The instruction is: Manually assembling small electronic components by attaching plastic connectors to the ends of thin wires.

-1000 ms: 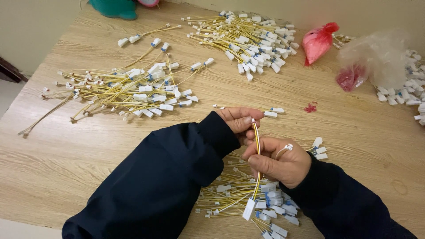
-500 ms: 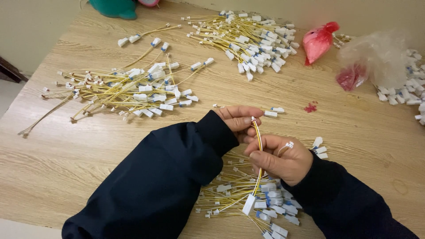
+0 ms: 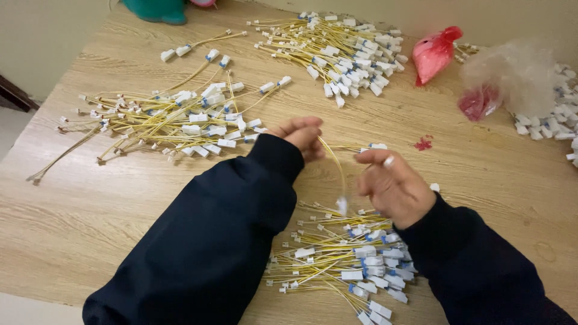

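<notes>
Left hand (image 3: 301, 135) pinches the top end of one yellow wire lead (image 3: 335, 165); the lead arcs down to its white connector (image 3: 342, 205), blurred, hanging free over the near pile of leads (image 3: 346, 259) at 6 o'clock, apparently to keep it clear of tangles. Right hand (image 3: 391, 186) is loosely curled beside it; can't tell if those fingers touch the wire. Two more piles sit on the wooden table (image 3: 90, 204): left pile (image 3: 174, 120) at 10 o'clock, far pile (image 3: 337, 51) at 12. Red bag (image 3: 435, 53) at 1 o'clock.
</notes>
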